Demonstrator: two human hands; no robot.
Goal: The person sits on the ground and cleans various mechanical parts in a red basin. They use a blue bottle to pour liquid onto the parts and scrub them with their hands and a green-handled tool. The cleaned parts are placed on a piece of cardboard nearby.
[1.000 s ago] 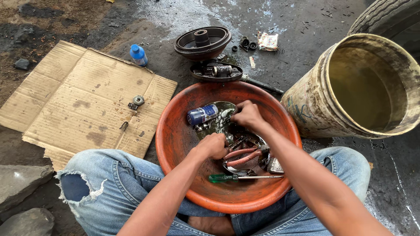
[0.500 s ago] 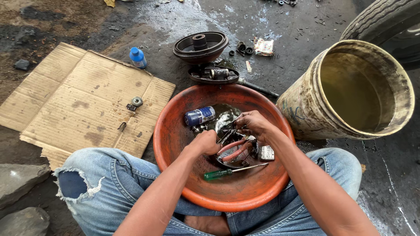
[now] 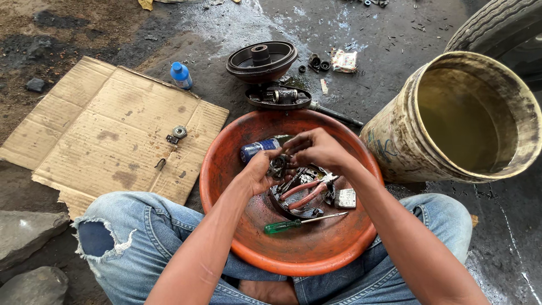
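An orange basin [image 3: 226, 164] sits between my knees on the ground. My left hand [image 3: 257, 174] and my right hand [image 3: 315, 148] meet over it and together grip a small dark metal part [image 3: 278, 165]. Below them in the basin lie red-handled pliers [image 3: 302, 194], a green-handled screwdriver [image 3: 291, 224], a curved dark metal piece [image 3: 288, 208], a small white rectangular part [image 3: 345, 198] and a blue can [image 3: 257, 149].
A dirty bucket of murky liquid [image 3: 451, 113] stands at the right, a tyre [image 3: 497, 28] behind it. A dark wheel hub [image 3: 261, 59] and a brake plate [image 3: 278, 96] lie beyond the basin. Flattened cardboard [image 3: 101, 130] with small metal parts [image 3: 176, 134] and a blue bottle [image 3: 181, 75] lie left. Rocks [image 3: 28, 231] sit near my left knee.
Both hands have lifted slightly and come together over the basin's middle, now gripping the small dark part between them. The view has shifted a little.
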